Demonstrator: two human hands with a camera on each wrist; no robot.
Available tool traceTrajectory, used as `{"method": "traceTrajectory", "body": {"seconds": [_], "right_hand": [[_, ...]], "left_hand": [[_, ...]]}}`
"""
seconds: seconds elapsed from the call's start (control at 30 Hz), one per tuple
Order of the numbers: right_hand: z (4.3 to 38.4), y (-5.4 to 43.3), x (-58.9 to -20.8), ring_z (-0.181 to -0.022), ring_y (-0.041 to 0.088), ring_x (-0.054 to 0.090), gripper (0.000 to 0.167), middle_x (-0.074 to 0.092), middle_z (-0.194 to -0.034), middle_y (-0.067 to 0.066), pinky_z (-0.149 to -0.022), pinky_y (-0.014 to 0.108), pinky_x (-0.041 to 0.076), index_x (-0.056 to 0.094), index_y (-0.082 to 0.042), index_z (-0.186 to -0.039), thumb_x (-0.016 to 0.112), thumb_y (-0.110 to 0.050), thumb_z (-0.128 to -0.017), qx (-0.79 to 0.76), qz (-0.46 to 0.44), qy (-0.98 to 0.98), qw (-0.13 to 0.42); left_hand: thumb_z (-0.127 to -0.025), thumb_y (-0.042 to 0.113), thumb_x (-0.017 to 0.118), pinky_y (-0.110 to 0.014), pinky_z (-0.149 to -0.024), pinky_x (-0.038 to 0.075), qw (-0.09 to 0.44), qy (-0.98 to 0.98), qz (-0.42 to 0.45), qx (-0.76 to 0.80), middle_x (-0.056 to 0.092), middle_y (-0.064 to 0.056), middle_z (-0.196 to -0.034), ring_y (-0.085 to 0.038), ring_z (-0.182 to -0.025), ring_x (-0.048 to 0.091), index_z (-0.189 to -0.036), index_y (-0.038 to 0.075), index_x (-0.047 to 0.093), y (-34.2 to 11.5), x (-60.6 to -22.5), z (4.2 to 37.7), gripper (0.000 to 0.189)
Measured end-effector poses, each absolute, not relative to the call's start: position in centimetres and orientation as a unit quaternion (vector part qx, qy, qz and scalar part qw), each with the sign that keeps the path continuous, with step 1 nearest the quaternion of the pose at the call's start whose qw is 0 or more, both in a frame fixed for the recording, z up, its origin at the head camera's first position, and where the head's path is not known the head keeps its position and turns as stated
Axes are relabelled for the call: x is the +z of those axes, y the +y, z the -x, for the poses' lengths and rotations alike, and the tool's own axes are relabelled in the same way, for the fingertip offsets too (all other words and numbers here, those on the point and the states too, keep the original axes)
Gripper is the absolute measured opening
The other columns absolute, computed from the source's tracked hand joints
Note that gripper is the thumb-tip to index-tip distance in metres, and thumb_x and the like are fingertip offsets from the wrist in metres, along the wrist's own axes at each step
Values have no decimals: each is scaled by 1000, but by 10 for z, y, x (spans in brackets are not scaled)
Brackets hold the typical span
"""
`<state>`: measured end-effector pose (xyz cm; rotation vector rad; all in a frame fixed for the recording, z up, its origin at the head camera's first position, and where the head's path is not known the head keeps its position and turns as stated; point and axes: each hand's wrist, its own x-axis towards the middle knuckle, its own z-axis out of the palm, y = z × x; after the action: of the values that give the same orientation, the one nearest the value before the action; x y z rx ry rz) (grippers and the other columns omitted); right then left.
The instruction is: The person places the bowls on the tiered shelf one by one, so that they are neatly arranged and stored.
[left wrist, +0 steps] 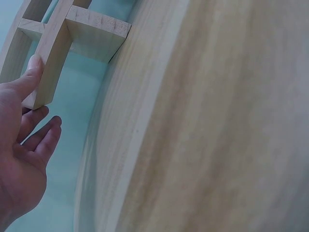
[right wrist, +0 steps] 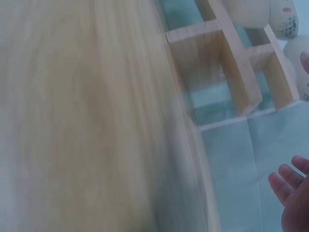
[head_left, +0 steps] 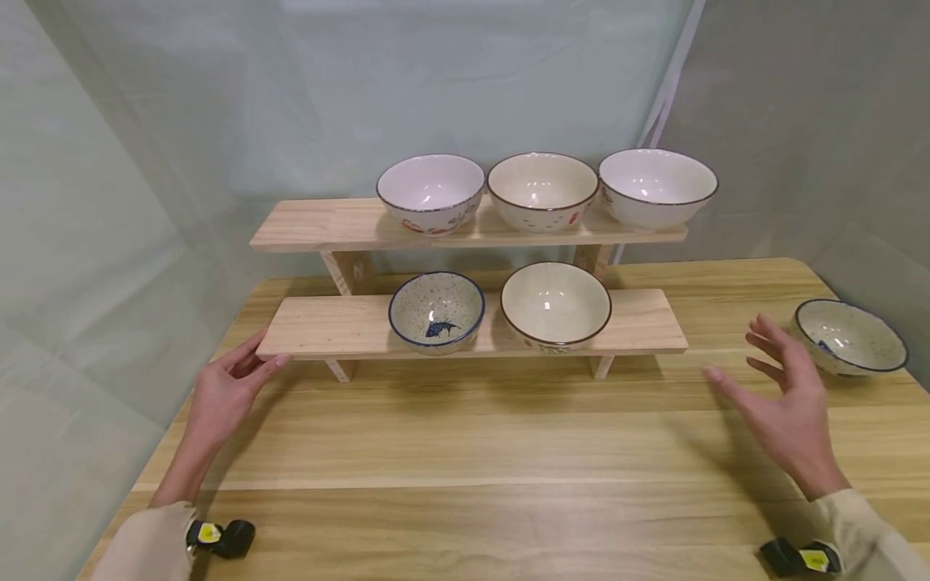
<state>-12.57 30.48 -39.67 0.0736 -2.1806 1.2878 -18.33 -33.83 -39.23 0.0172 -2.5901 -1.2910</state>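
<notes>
My left hand (head_left: 224, 397) holds the left end of the lower board of a two-tier wooden shelf (head_left: 330, 324). In the left wrist view its thumb (left wrist: 30, 77) lies against the board while the other fingers curl at the end. My right hand (head_left: 790, 407) is in the air right of the shelf, fingers spread and holding nothing. Just beyond it, a speckled blue-rimmed bowl (head_left: 853, 332) stands on the table. On the lower board are a speckled bowl with a blue fish (head_left: 436, 311) and a cream brown-rimmed bowl (head_left: 555, 303).
Along the upper board stand a white patterned bowl (head_left: 431, 194), a cream bowl with red marks (head_left: 543, 192) and a white dark-rimmed bowl (head_left: 657, 187). The wooden table (head_left: 465, 452) extends in front of the shelf. Pale sheeting (head_left: 465, 81) hangs behind.
</notes>
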Motion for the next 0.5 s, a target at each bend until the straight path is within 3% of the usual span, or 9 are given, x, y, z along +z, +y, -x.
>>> {"method": "traceTrajectory", "body": {"seconds": [0.5], "right_hand": [[119, 329, -398, -121, 4, 52, 83, 53, -135, -14, -95, 9, 41, 47, -8, -154, 80, 12, -81, 466, 29, -829, 307]], "left_hand": [[-101, 33, 70, -6, -78, 46, 120, -889, -10, -441, 53, -31, -143, 11, -107, 54, -156, 1, 43, -340, -393, 184, 69]]}}
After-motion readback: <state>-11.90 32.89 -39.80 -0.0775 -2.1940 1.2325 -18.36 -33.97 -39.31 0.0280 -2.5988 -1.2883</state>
